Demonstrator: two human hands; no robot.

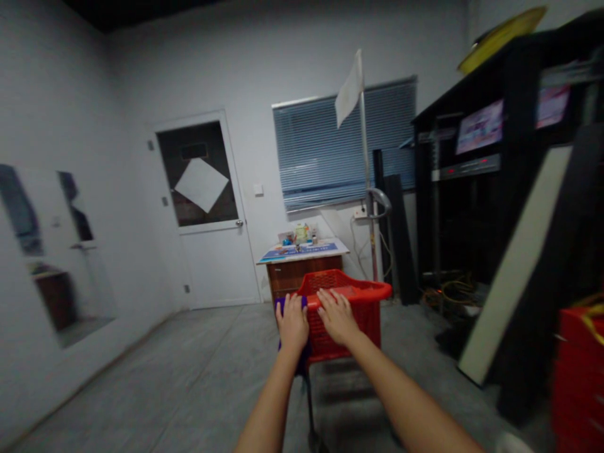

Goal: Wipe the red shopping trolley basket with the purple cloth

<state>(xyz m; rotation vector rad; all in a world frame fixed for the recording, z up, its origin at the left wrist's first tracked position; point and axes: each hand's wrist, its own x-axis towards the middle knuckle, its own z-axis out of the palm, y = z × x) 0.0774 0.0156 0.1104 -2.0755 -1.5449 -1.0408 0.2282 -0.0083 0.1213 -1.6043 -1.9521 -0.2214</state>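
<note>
A red plastic shopping cart stands right in front of me, its basket wall full of small holes. My left hand curls its fingers over the left part of the cart's handle edge, where a purple cloth hangs. Just beside it, my right hand lies over the red rim with its fingers bent across it. Both thumbs and the undersides of the fingers are mostly hidden.
Ahead stands a brown desk with small items on top, and a pole with a white flag. A white door is at left. On the right are a black rack, leaning boards, loose cables and a red object.
</note>
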